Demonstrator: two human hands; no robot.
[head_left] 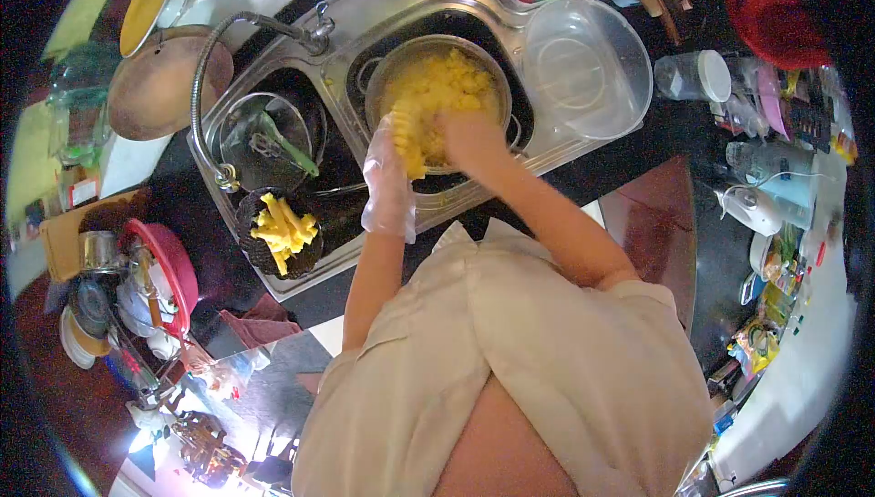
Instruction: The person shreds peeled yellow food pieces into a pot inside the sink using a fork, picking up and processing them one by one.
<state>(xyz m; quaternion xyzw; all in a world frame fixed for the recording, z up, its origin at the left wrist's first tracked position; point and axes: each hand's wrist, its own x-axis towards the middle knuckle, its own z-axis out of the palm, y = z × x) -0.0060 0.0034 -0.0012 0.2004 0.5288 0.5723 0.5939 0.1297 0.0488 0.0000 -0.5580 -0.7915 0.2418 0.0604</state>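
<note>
A metal pot [497, 64] full of yellow shredded pieces [447, 77] stands in the right sink basin. My left hand [386, 173], in a clear plastic glove, is closed around a ridged yellow piece [408, 139] that looks like peeled pineapple, held upright at the pot's near left rim. My bare right hand [469, 139] reaches over the pot beside that piece; its fingers are smeared by motion and partly hidden, and whether it holds anything is unclear. To the left, a dark basket [251, 251] carries several long yellow chunks [284, 231].
A clear bowl [239, 132] with a green-handled tool [296, 152] sits in the left basin, under the faucet hose [195, 96]. A large clear plastic tub [592, 64] rests on the drainboard at right. A pink basin [182, 269] with dishes stands at far left.
</note>
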